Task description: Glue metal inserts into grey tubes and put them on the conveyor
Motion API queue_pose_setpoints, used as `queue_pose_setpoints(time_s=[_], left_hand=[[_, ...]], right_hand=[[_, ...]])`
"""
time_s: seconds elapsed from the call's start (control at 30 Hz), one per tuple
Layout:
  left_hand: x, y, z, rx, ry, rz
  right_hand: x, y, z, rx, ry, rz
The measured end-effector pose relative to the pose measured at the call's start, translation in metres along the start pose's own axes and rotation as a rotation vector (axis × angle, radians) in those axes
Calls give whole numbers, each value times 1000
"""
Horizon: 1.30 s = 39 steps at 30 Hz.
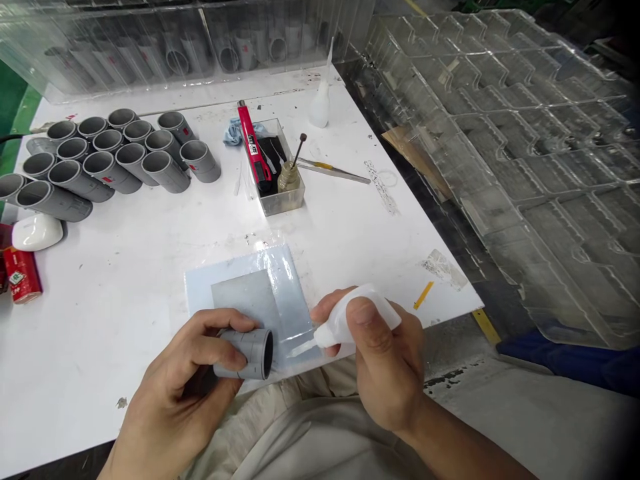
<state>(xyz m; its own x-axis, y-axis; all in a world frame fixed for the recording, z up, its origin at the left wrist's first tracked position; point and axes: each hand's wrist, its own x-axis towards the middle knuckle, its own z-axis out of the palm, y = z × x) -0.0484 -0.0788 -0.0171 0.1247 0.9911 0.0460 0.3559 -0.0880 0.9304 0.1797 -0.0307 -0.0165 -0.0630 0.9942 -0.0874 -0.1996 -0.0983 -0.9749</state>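
My left hand (pixel 180 373) grips a short grey PVC pipe sleeve (pixel 245 353) by its side, with the open end facing right. My right hand (pixel 385 353) is wrapped around a white plastic squeeze bottle (pixel 363 317), which lies nearly level. Its nozzle (pixel 323 337) points left, toward the sleeve's open end, with a small gap between them. Beneath both hands lies a pale blue sheet (pixel 240 280) covered by glossy clear film, with a duller grey square on it. The hands hide its near edge.
Several grey sleeves (pixel 115 157) stand clustered on the white table (pixel 110 320) at the left. A clear box (pixel 280 193) holds a red utility knife and a small glass jar with a brush. A white bottle (pixel 320 107) stands behind it. Clear plastic trays (pixel 515 153) are stacked at the right.
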Motion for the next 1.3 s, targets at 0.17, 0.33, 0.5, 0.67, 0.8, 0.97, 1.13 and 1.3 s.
queue_pose_setpoints(time_s=[0.17, 0.33, 0.5, 0.67, 0.8, 0.97, 1.13, 1.3], left_hand=[[-1, -2, -3, 20, -46, 12], [-1, -3, -3, 24, -55, 13], [-2, -4, -3, 2, -55, 0], [-4, -5, -2, -6, -52, -1], [-4, -5, -2, -8, -48, 1], [-4, -5, -3, -11, -52, 8], [-5, -5, -2, -14, -46, -2], [-5, -5, -2, -16, -49, -10]], right_hand=[[2, -1, 3, 2, -19, 9], [1, 0, 2, 5, -22, 7], [1, 1, 2, -9, -32, 1], [2, 1, 2, -27, -25, 7], [2, 0, 3, -20, -18, 12], [2, 0, 4, -88, -3, -21], [1, 4, 3, -83, 13, -39], [-1, 7, 0, -1, 6, -33]])
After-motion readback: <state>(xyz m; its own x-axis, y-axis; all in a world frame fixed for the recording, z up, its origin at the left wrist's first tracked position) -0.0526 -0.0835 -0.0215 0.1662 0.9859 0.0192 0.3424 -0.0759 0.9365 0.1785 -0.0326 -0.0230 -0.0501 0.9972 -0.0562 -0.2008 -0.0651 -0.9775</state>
